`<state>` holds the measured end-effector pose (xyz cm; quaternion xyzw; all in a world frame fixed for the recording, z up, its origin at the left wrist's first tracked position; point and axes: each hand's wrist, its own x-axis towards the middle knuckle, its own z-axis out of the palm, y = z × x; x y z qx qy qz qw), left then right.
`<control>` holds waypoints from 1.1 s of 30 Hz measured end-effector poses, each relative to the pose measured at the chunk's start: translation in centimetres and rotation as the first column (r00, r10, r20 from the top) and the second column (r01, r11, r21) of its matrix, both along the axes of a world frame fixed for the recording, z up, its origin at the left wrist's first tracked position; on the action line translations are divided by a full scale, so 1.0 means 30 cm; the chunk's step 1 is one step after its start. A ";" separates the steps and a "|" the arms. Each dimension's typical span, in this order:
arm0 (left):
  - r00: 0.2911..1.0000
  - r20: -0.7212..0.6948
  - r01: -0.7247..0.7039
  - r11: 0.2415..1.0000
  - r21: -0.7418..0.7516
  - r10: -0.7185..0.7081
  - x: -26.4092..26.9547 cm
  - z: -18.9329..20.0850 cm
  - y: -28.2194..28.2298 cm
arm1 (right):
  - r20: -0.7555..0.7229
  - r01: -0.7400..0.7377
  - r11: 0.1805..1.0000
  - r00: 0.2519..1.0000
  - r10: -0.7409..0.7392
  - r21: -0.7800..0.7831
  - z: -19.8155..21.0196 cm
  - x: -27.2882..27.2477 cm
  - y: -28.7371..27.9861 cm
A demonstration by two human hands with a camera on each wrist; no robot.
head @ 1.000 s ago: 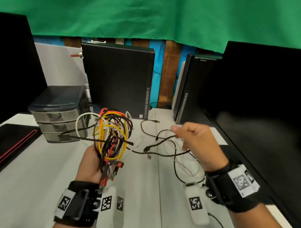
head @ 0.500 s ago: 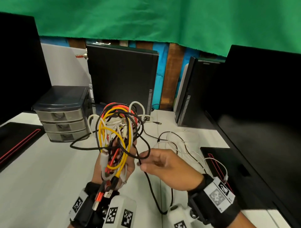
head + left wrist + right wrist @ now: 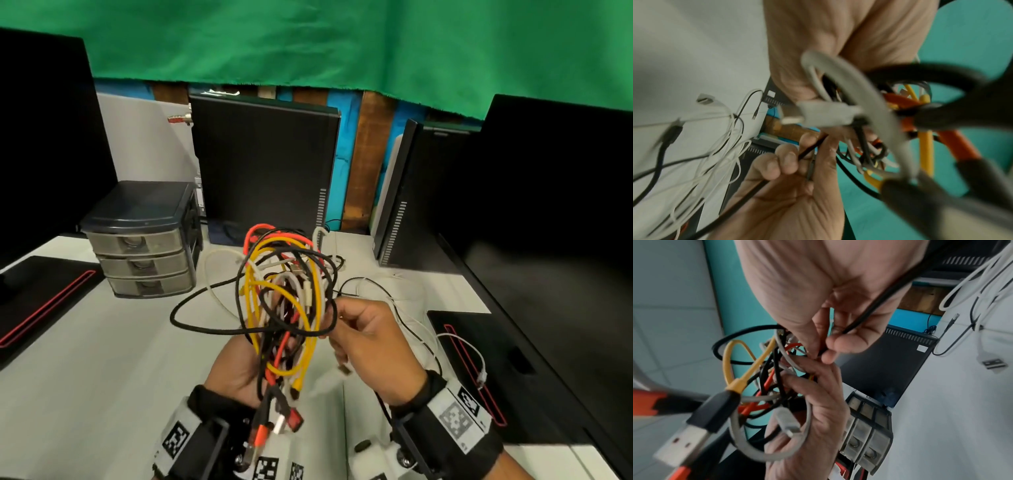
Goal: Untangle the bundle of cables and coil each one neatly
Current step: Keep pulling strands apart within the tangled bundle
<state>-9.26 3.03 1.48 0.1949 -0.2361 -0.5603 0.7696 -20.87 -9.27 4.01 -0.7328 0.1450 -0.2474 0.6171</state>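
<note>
A tangled bundle of yellow, red, black and white cables is held upright above the table, gripped from below by my left hand. USB plugs hang down at my left wrist. My right hand is at the bundle's right edge, with thumb and fingers pinching a black cable that runs out of the tangle. The right wrist view shows that pinch right against the left hand's fingers. A black loop sticks out of the bundle to the left.
Loose white and thin black cables lie on the white table behind my right hand. A small drawer unit stands back left, with two black computer towers behind. Black mats lie on both sides.
My right hand came back from over the table on the right to the bundle and now pinches a black cable at its edge. The left hand lifted the bundle a little.
</note>
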 end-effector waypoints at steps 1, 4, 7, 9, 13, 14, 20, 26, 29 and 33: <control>0.999 -0.050 -0.008 0.995 0.101 0.013 0.000 0.017 -0.011 | -0.003 0.014 1.000 1.000 -0.014 0.006 -0.010 0.001 -0.005; 0.978 -0.026 -0.202 0.969 0.141 0.207 -0.032 0.074 -0.012 | -0.033 0.021 0.999 0.999 -0.019 0.045 -0.022 0.001 -0.021; 0.906 0.108 -0.422 0.894 0.147 0.410 -0.038 0.072 -0.031 | -0.064 0.008 1.000 0.998 -0.008 0.006 0.011 -0.008 -0.059; 0.854 0.134 -0.519 0.839 0.165 0.503 -0.024 0.053 -0.038 | -0.035 0.152 0.986 0.987 -0.155 -0.064 0.054 -0.025 -0.080; 0.765 0.282 -0.636 0.747 0.192 0.579 -0.010 0.047 -0.039 | 0.172 0.269 0.943 0.956 -0.236 -0.198 0.193 -0.096 -0.058; 0.753 0.304 -0.650 0.730 0.210 0.584 -0.009 0.041 -0.042 | 0.121 0.185 0.938 0.980 -0.156 -0.293 0.214 -0.110 -0.041; 0.745 0.330 -0.658 0.719 0.224 0.579 -0.039 0.042 -0.060 | -0.110 0.040 0.741 0.982 -0.153 -0.670 0.131 -0.095 -0.019; 0.710 0.382 -0.696 0.673 0.250 0.592 -0.043 0.015 -0.078 | 0.088 0.196 0.798 0.980 -0.178 -0.570 0.152 -0.096 -0.048; 0.716 0.363 -0.692 0.675 0.257 0.597 -0.015 0.001 -0.070 | 0.282 0.250 0.965 0.934 -0.218 -0.083 0.221 -0.128 -0.105; 0.699 0.338 -0.714 0.644 0.274 0.631 0.045 -0.017 -0.048 | 0.239 0.087 0.991 0.965 -0.110 0.106 0.246 -0.178 -0.193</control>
